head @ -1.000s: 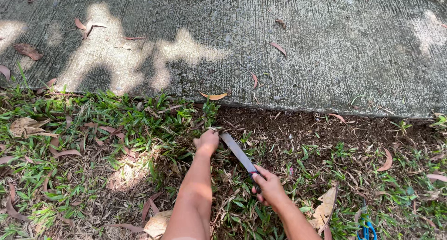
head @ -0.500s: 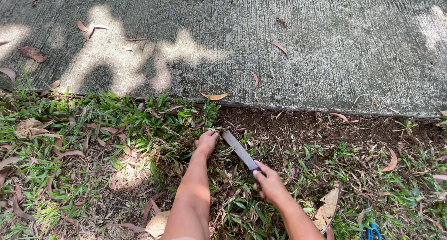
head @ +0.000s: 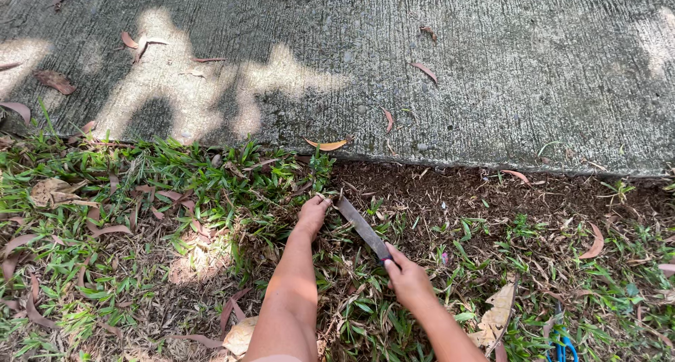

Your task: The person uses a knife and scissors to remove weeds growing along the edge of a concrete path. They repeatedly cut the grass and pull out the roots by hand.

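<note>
At the grass edge below the concrete slab (head: 436, 88): left hand (head: 311, 214), grip pressed together on a tuft of grass (head: 211, 186); right hand (head: 408, 278), grip closed round the handle of a flat blade (head: 360, 225), its tip beside the left hand; blue-handled scissors (head: 560, 342) well apart, lower right.

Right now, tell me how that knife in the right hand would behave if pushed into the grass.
The knife looks stiff: its blade runs straight from the right hand. It probably will not roll, being flat. The blade seems dull and worn, so it may drag through the grass.
</note>
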